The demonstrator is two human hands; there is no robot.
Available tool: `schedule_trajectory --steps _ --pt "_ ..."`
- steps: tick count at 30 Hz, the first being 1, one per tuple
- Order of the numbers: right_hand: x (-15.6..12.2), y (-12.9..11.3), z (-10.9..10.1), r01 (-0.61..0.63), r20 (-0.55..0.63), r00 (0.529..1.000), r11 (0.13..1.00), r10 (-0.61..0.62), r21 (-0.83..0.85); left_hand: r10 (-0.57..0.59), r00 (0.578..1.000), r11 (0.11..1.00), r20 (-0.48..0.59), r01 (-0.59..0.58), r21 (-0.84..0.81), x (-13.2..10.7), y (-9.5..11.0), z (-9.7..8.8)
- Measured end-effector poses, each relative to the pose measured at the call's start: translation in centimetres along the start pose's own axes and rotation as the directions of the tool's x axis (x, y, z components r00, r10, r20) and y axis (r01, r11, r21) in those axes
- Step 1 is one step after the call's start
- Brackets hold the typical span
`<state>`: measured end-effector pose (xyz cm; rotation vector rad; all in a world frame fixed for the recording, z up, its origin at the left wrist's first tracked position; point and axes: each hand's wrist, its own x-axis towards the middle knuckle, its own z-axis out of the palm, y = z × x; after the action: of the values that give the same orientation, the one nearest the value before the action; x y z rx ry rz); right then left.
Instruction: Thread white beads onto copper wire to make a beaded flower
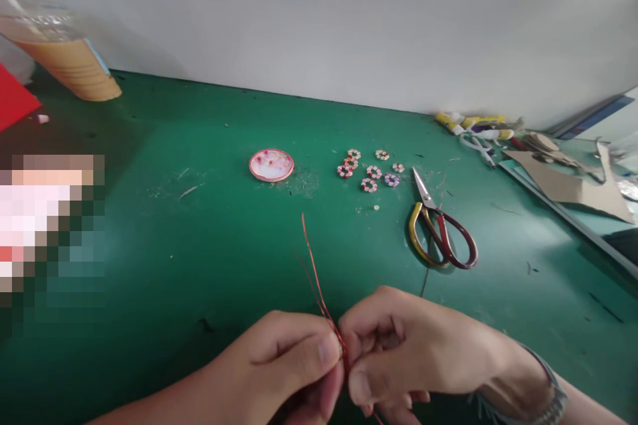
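Where the green worktop (209, 265) meets a plain white wall (349, 20), both hands pinch thin red wire (314, 265) between thumb and fingers, left hand (284, 362) touching right hand (399, 345). Beyond the grip lie scissors (441, 229), small bead rings (371, 171) and a pink dish (271, 165), well apart from it. From the grip the wire's long axis rises away, leaning slightly left.

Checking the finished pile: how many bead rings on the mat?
7, in a cluster left of the scissors: ring, ring, ring, ring, ring, ring, ring. An eighth at makes it 8. None seems hidden.
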<state>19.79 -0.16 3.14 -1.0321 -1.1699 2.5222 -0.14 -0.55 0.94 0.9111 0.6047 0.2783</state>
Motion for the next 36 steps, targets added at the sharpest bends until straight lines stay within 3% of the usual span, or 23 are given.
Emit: schedule_trajectory --steps 2,4,7,12,15,19,22,25,28,36 --pt "-0.3 -0.2 -0.3 0.046 0.008 0.999 0.999 -0.046 -0.023 0.119 0.992 0.954 -0.028 -0.107 0.28 0.0 0.4 -0.3" --pt "-0.6 -0.2 -0.5 0.083 -0.029 0.996 0.993 -0.086 -0.079 0.261 0.959 0.863 -0.11 -0.18 0.472 -0.1 0.6 -0.5" --pt "-0.8 -0.2 -0.6 0.107 -0.068 0.991 0.984 -0.118 -0.144 0.487 0.847 0.71 -0.213 -0.242 0.661 -0.4 0.3 -0.6" --pt "-0.5 0.0 -0.3 0.101 -0.051 0.993 0.984 -0.11 -0.148 0.764 0.644 0.337 -0.034 -0.354 0.872 -0.6 -0.1 -0.8" --pt "-0.2 0.2 -0.2 0.093 -0.035 0.994 0.986 -0.099 -0.137 0.818 0.573 0.188 0.054 -0.354 0.916 -0.7 0.2 -0.7" --pt "0.0 0.1 -0.1 0.067 -0.048 0.996 0.988 -0.074 -0.143 0.842 0.524 0.086 0.126 -0.361 0.928 -0.9 0.7 -0.5" --pt "-0.1 -0.2 0.0 0.107 -0.13 0.984 0.988 -0.121 -0.115 0.857 0.485 0.003 0.176 -0.345 0.939 -0.9 0.8 -0.3" --pt "-0.1 -0.3 0.0 0.145 -0.207 0.965 0.985 -0.162 -0.095 0.85 0.485 -0.056 0.205 -0.304 0.951 -1.0 0.7 -0.3" --pt "0.0 -0.1 -0.1 0.156 -0.232 0.958 0.985 -0.168 -0.072 0.834 0.51 -0.069 0.212 -0.285 0.956 -1.2 0.1 -0.5" --pt "0.7 0.8 -0.6 0.134 -0.078 0.989 0.984 -0.125 0.116 0.794 0.531 -0.228 0.296 -0.19 0.955 -2.5 -2.0 -1.1"
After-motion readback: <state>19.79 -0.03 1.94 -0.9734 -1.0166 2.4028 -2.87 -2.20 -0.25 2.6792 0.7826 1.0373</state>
